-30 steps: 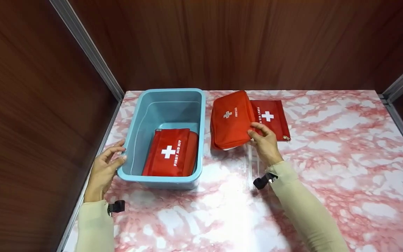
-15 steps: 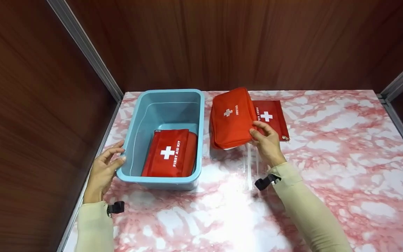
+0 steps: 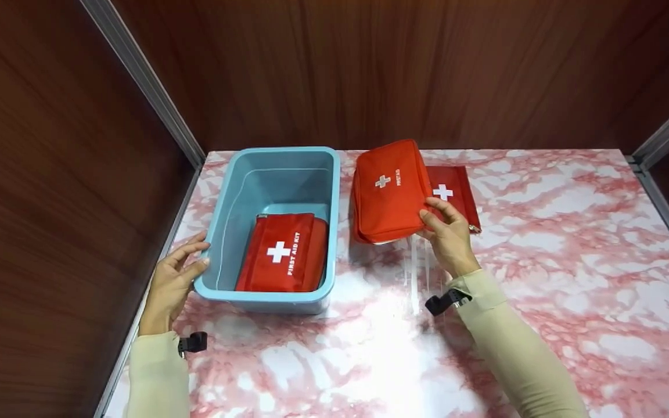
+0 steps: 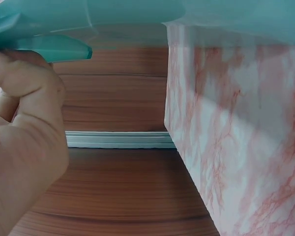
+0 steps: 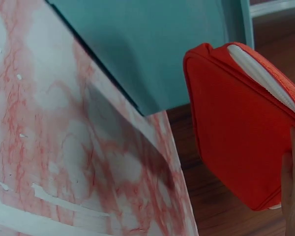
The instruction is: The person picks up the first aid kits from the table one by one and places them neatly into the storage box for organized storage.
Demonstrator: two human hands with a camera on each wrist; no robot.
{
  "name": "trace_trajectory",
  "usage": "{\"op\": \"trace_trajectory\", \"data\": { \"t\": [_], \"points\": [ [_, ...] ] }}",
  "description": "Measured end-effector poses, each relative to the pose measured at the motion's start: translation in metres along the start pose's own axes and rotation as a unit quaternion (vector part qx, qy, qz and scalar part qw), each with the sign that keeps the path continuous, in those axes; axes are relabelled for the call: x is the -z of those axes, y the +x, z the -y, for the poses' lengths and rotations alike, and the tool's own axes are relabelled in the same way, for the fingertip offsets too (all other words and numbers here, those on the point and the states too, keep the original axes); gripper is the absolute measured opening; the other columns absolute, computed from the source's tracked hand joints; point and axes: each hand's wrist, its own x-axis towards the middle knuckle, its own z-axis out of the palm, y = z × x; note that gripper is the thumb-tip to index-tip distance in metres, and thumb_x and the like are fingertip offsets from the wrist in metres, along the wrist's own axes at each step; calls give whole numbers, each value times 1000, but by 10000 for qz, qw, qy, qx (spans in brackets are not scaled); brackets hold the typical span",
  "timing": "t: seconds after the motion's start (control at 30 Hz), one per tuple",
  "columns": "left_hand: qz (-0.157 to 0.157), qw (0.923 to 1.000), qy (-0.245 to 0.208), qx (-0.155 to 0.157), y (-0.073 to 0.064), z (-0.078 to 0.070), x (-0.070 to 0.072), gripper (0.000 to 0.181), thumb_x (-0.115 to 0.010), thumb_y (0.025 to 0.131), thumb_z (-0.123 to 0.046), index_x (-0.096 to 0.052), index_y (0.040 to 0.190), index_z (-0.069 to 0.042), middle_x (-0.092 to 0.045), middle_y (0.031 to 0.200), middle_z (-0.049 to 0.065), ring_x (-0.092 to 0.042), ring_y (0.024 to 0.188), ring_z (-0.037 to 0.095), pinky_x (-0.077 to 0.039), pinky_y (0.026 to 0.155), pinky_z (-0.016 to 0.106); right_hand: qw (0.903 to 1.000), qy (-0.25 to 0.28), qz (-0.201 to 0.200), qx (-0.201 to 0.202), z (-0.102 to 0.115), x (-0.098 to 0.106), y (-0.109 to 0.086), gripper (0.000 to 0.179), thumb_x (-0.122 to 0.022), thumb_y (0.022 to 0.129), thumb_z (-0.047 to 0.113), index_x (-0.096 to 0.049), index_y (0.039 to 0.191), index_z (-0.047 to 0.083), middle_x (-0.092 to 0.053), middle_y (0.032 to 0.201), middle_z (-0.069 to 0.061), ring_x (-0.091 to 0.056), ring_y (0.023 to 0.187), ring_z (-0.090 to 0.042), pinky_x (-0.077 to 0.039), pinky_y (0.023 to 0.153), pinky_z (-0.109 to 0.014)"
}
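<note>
My right hand point(image 3: 450, 238) pinches the near right corner of an orange-red first aid pouch point(image 3: 392, 197), which is tilted above the table to the right of a blue plastic bin point(image 3: 276, 297). In the right wrist view the zipped pouch point(image 5: 236, 123) stands off the tabletop, its shadow falling below. My left hand point(image 3: 172, 281) grips the bin's left rim between thumb and fingers; the left wrist view has this hand point(image 4: 29, 108) at the bin's edge. Inside the bin lies a dark red first aid kit pouch point(image 3: 276, 255) on top of another red pouch point(image 3: 318, 255).
A flat dark red first aid kit pouch point(image 3: 456, 191) lies on the table partly behind the held one. The marbled table point(image 3: 567, 290) is bounded by wood-grain panels point(image 3: 404, 69) at the back and sides. Clear tape strips point(image 3: 414, 278) cross the tabletop.
My right hand has raised the orange-red pouch a little and shifted it slightly right, covering more of the flat pouch behind it. My left hand stays on the bin rim.
</note>
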Motion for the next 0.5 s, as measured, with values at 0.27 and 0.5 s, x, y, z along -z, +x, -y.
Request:
{"op": "trace_trajectory", "data": {
  "t": [0.27,0.5],
  "points": [
    [-85,9993,278,214,0,-2,-2,37,-59,90,15,-55,127,20,-56,136,-5,-60,113,16,-58,77,27,9999,17,26,129,6,-4,-3,31,-56,94,-13,-71,99,14,-56,107,-9,-65,77,-18,-59,64,-29],
    [-116,9992,316,220,-1,-4,-4,39,-59,91,15,-52,128,21,-55,138,-3,-59,113,15,-58,78,26,9996,112,1,262,12,-9,-5,30,-56,94,-13,-72,99,13,-56,103,-9,-66,75,-18,-59,62,-28]
  ]
}}
